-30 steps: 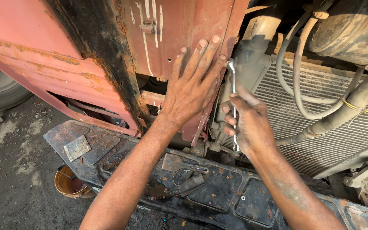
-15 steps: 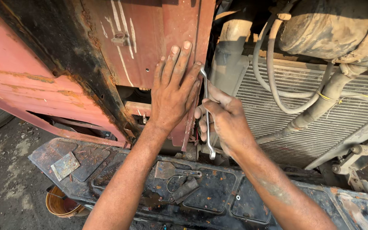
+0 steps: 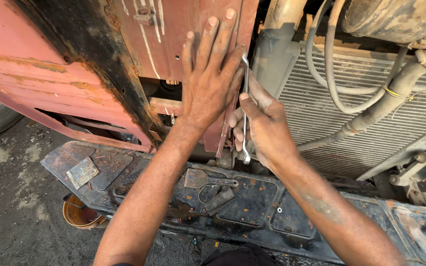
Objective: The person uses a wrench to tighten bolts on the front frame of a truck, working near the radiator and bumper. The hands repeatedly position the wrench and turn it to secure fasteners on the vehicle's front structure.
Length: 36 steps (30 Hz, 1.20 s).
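A left hand lies flat, fingers spread, against a rusted red body panel. Just beside it, the right hand closes its grip around a slim metal spanner held upright at the panel's edge, before a grey radiator.

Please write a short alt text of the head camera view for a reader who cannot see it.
A person's left hand presses flat on a rusty red metal panel while the right hand grips a slim metal wrench upright at the panel's edge. A radiator with hoses stands to the right.
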Motion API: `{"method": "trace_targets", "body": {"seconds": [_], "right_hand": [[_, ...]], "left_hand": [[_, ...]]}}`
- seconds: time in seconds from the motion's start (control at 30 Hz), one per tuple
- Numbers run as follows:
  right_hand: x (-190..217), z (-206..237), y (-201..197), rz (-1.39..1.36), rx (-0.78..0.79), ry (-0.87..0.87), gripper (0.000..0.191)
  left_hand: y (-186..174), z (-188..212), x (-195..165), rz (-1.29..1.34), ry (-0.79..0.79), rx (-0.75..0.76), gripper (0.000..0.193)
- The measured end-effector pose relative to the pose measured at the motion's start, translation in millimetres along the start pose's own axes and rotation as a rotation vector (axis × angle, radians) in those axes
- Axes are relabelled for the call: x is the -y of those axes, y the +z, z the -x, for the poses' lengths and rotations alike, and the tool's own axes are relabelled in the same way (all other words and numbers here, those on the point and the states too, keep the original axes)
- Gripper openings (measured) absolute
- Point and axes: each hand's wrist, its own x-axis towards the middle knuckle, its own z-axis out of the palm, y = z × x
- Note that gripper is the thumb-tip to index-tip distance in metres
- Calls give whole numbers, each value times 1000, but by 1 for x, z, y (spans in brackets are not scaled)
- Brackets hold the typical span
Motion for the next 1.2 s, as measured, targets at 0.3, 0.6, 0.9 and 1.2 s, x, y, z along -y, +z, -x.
{"method": "trace_targets", "body": {"seconds": [0.3, 0.6, 0.9, 1.2], "right_hand": [[2, 10, 6, -303, -71, 195, 59], [-37, -6, 6, -57, -157, -41, 54], [-115, -71, -18, 385, -218, -684, 53], [-94, -23, -7, 115, -159, -253, 56]], "left_hand": [[-4, 4, 8, 178, -67, 38, 66], [22, 22, 21, 412, -162, -16, 95], [58, 23, 23, 451, -146, -123, 110], [46, 21, 18, 429, -117, -177, 95]]}}
